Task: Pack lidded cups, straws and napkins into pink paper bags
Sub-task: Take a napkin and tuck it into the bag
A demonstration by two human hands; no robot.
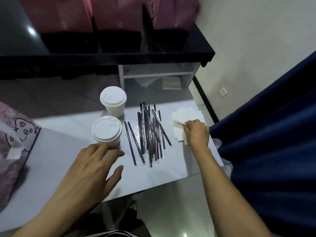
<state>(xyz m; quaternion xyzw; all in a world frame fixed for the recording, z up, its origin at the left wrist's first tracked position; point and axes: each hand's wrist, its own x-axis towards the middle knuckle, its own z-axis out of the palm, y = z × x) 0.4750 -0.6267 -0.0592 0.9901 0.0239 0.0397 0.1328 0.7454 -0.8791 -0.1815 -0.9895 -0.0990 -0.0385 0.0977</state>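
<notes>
Pink paper bag [15, 141] with a cartoon cat print lies at left, no writing legible. Right hand [196, 132] pinches a napkin [179, 123] off the napkin pile [188, 113]; left hand [92, 161], fingers spread, hovers by the near lidded cup [106, 131], beside wrapped straws [150, 132].

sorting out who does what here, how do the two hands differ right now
The left hand is spread open beside the near cup, holding nothing; the right hand pinches a napkin from the napkin stack. The left lies nearer the camera, the right farther out. Both are bare, over the white table.
</notes>
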